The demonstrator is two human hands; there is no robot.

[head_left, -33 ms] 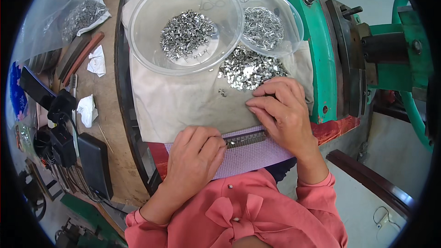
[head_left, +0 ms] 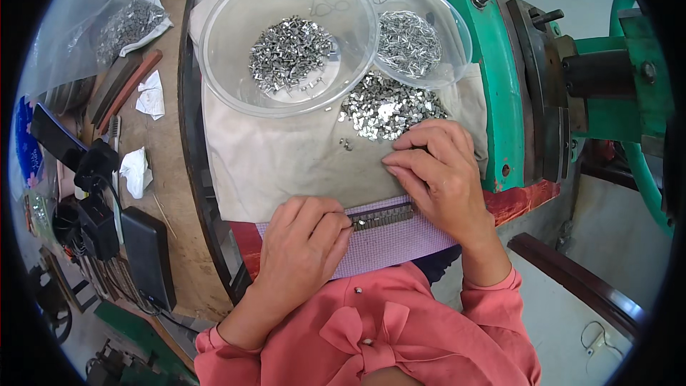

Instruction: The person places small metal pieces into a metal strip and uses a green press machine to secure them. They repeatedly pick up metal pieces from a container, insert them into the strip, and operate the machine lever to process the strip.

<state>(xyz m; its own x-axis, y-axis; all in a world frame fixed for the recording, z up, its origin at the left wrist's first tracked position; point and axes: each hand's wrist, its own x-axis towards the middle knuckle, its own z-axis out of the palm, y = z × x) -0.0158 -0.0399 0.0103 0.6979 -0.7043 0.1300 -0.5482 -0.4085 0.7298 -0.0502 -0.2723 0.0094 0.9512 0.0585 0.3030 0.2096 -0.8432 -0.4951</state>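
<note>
2 hands work low over a lap in the head view. Left hand comes up from a pink sleeve, knuckles up, fingers curled nearly closed, its fingertips pinching the left end of a row of small metal pieces lying on a lilac cloth. Right hand reaches in from the right, palm down, fingers half bent and close together, their tips pressing the row's right end; whether it grips a piece I cannot tell. Nothing has shifted against the earlier frame: both hands keep the same pose on the row. Just beyond the right hand lies a loose heap of metal pieces on a white cloth; further off stand 2 clear bowls, large and small.
</note>
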